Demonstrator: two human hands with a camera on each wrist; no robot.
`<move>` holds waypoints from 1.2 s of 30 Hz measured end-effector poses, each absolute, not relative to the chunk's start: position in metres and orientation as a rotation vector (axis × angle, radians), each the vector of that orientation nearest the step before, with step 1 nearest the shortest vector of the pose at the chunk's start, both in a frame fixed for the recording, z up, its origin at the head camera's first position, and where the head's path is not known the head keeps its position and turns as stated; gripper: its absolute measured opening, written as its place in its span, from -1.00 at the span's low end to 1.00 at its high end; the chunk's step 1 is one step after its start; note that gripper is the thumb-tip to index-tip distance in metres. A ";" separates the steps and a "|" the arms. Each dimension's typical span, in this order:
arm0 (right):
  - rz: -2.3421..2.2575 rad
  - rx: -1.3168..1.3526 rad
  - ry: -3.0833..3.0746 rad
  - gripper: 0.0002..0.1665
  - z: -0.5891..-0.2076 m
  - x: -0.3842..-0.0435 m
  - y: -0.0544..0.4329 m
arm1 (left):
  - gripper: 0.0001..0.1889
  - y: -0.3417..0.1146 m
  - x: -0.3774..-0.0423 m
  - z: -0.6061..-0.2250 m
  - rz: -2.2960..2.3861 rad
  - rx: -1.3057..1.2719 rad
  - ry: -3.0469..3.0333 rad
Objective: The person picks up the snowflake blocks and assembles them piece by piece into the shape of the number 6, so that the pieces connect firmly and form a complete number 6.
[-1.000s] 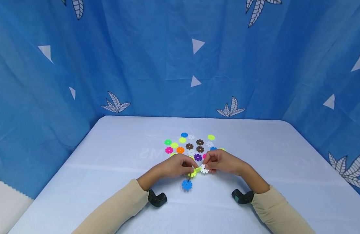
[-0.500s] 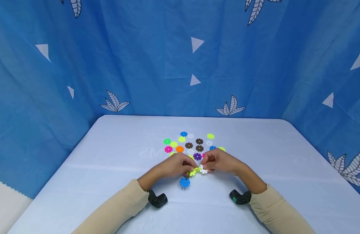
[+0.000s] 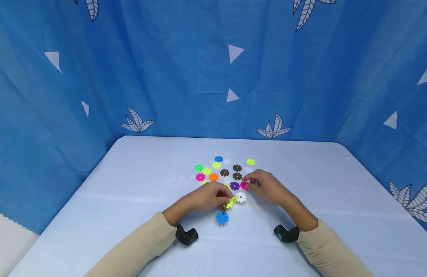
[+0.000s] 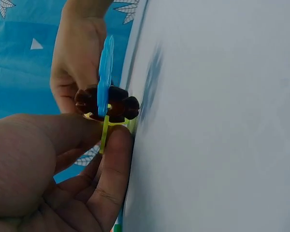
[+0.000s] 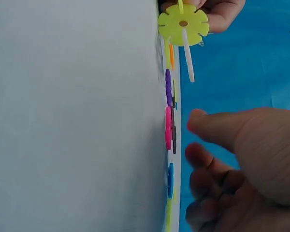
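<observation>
A chain of slotted flower-shaped plastic discs hangs from my left hand point(image 3: 213, 195), whose thumb and fingers pinch a yellow disc. The chain's blue disc point(image 3: 222, 217) is at its near end, joined to a brown disc point(image 4: 118, 104). Another yellow disc point(image 5: 195, 26) carries the white disc point(image 3: 241, 197), which sticks out to the right, free of fingers. My right hand point(image 3: 267, 186) is apart from the chain, over the pink disc point(image 3: 244, 185) at the right of the loose ones. In the right wrist view its thumb and fingers are spread, with nothing between them.
Several loose discs lie flat on the white table point(image 3: 147, 169) beyond the hands, among them a purple one point(image 3: 235, 186), an orange one point(image 3: 213, 177) and a green one point(image 3: 199, 167). A blue curtain point(image 3: 185, 77) stands behind the table.
My right hand has let go of the white disc and moved up and away to the loose discs. The white disc stays on the chain, and my left hand keeps its hold.
</observation>
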State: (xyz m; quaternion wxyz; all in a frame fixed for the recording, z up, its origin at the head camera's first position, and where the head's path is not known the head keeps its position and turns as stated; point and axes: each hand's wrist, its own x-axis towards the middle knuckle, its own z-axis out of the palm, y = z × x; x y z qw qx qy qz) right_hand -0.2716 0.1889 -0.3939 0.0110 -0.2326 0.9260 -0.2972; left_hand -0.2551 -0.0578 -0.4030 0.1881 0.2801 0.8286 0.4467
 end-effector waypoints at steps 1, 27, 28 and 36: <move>-0.863 -0.728 2.916 -0.71 -0.393 -0.271 0.189 | -0.91 -0.058 -0.255 -0.403 1.250 0.791 2.340; -0.762 -0.563 2.749 -0.78 -0.372 -0.267 0.200 | -0.91 -0.067 -0.259 -0.402 1.219 0.825 2.410; -0.765 -0.570 2.748 -0.79 -0.372 -0.267 0.198 | -0.91 -0.067 -0.259 -0.402 1.223 0.827 2.406; -0.840 -0.718 2.756 -0.81 -0.378 -0.264 0.188 | -0.91 -0.067 -0.260 -0.402 1.227 0.832 2.406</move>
